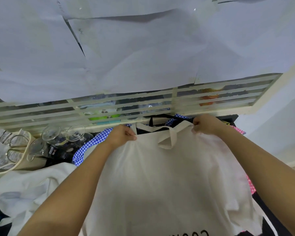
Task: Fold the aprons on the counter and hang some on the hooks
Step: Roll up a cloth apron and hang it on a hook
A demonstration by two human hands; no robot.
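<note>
Cream apron (169,176) print cut off btm; counter hidden.

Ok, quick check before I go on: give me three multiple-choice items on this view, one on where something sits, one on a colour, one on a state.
1. Where do the wine glasses stand relative to the cream apron?
A. To its left, by the slatted window frame
B. On top of it
C. To its right

2. What colour is the checked cloth showing just left of the left hand?
A. Green and white
B. Blue and white
C. Plain black

3. How is the cream apron held?
A. Lying flat, untouched
B. By one hand only
C. By both hands at its top corners

Answers: 1 A, the glasses sit at the left under the frame. 2 B, blue-and-white check shows beside the left wrist. 3 C, the left hand and the right hand each pinch a top corner.
</note>
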